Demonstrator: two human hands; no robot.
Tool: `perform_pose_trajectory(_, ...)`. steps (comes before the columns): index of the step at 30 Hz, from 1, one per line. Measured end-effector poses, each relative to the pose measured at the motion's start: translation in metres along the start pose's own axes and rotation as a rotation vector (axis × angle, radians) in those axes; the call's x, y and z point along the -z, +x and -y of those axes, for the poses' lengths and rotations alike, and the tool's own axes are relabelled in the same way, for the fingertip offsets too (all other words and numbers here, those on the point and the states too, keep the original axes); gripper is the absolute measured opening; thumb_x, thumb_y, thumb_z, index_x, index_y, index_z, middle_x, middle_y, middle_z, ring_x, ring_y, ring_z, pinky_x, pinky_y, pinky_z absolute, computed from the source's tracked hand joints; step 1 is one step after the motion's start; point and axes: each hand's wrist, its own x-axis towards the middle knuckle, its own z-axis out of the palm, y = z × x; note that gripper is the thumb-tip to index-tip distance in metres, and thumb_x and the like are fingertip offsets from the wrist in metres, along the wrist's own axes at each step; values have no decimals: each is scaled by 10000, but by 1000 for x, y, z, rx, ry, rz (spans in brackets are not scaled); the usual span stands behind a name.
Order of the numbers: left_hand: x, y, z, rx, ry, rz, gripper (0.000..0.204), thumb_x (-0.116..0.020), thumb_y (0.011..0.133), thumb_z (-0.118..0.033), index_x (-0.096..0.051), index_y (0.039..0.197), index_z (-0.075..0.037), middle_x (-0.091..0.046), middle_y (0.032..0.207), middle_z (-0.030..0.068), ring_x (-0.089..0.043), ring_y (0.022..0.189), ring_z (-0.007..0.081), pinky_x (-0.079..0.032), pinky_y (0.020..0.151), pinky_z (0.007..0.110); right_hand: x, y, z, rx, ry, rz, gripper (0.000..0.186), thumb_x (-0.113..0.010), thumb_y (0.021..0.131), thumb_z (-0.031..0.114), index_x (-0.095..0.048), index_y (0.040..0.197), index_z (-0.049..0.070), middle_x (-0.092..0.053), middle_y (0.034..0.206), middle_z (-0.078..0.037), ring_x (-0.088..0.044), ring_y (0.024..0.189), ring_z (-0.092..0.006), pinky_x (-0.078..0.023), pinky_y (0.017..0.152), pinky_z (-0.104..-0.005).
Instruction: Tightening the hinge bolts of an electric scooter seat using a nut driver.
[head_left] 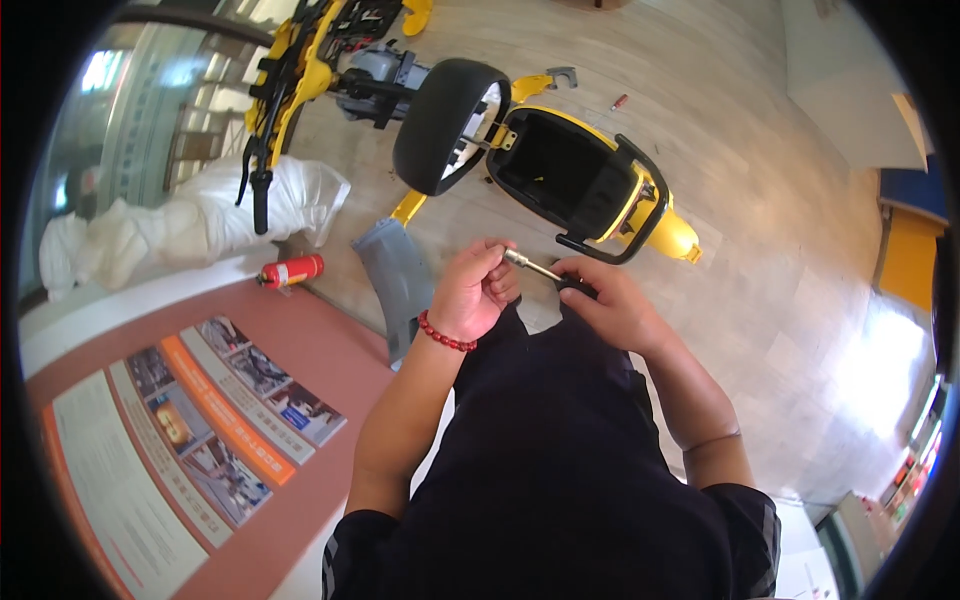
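Note:
In front of my body I hold a socket driver (543,272) with a thin metal shaft, slanting between both hands. My left hand (470,292), with a red bead bracelet on the wrist, pinches the silver socket at the shaft's end. My right hand (615,308) is closed round the dark handle, which its fingers partly cover. Just beyond my hands stands a partly stripped yellow scooter. Its black seat (440,125) is tipped up, and the black storage bin (555,165) below lies open. A black grab rail (655,185) curves round the yellow tail (674,236).
A grey panel (392,270) leans left of my hands. Loose yellow trim (530,87) and a small red-handled tool (620,101) lie on the floor. The scooter's handlebar grip (261,205), a red fire extinguisher (291,271), white wrapping (190,220) and a printed board (190,440) are at left.

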Motion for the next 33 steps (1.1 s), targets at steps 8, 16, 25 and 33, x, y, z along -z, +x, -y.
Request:
perform_pose_trajectory(8, 2, 49, -22, 181, 46, 49, 134, -482, 901, -146, -530, 975, -44, -373, 613, -31, -361, 538, 79, -315, 511, 223, -19, 17, -23, -150, 120, -310, 255, -577, 806, 75, -541, 1051, 19, -617, 866, -125, -597, 812, -217, -453, 729, -304)
perform_pose_trajectory(16, 13, 109, -27, 235, 101, 58, 162, -509, 899, -192, -579, 993, -81, -382, 611, -45, -355, 535, 70, -299, 512, 219, -10, 49, -45, -252, 215, -483, 259, -601, 789, 55, -556, 1034, -16, -635, 878, -127, -611, 817, -176, -464, 727, -282)
perform_pose_trajectory(25, 27, 152, -16, -81, 3, -101, 182, -498, 913, -209, -566, 1007, -69, -371, 622, -51, -336, 536, 62, -301, 512, 209, 33, 113, -93, -59, 50, -287, 284, -624, 776, 53, -552, 1048, 17, -605, 853, -111, -577, 818, -150, -451, 739, -272)
perform_pose_trajectory(33, 44, 141, -13, -176, 105, -221, 224, -460, 927, -225, -549, 1065, -73, -343, 625, -50, -332, 553, 61, -300, 519, 210, 32, 132, -116, -78, 101, -81, 257, -617, 778, 36, -552, 1026, 13, -610, 829, -114, -596, 759, -178, -456, 679, -273)
